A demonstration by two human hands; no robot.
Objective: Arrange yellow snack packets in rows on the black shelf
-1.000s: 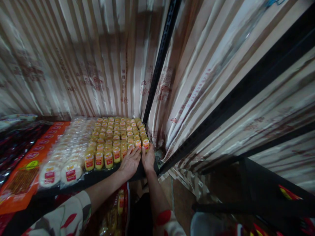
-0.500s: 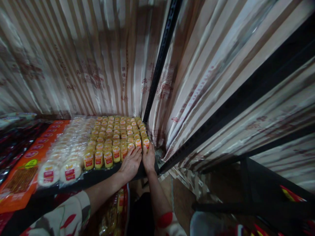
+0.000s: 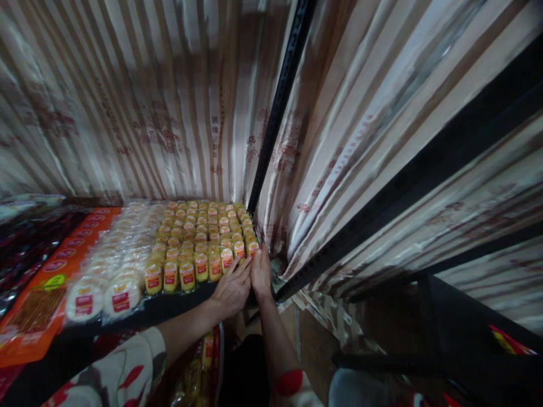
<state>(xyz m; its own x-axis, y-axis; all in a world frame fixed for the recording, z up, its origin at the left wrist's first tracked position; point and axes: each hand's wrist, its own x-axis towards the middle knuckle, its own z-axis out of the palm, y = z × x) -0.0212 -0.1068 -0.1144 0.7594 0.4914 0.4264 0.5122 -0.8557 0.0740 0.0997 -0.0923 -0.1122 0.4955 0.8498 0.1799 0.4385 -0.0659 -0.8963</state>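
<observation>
Both hands have slid a little to the right, and the left hand (image 3: 233,286) now shows more of the labels in the front row. The yellow snack packs (image 3: 187,275) look to be in the same place.

Nearest are the person's two sleeves, white with red shapes; the left sleeve (image 3: 116,370) has leaves on it too. Between the arms, low down, is a shiny bag (image 3: 197,370) with yellow things inside. Next comes the front edge of the black shelf (image 3: 159,305).

The left hand is flat, with its fingers straight and close together, and the tips look to touch the front of the yellow packs near the right end. The right hand (image 3: 261,276) is just beside it, up against the last pack on the right. You cannot tell if it is squeezing that pack.

The yellow packs stand in rows on the right of the shelf, going from near to far. To their left are two rows of round white packs (image 3: 121,298), then a long orange packet (image 3: 63,282), then dark shiny packets (image 3: 36,240).

Behind them, a black post (image 3: 278,107) stands by a striped curtain (image 3: 169,118).
</observation>
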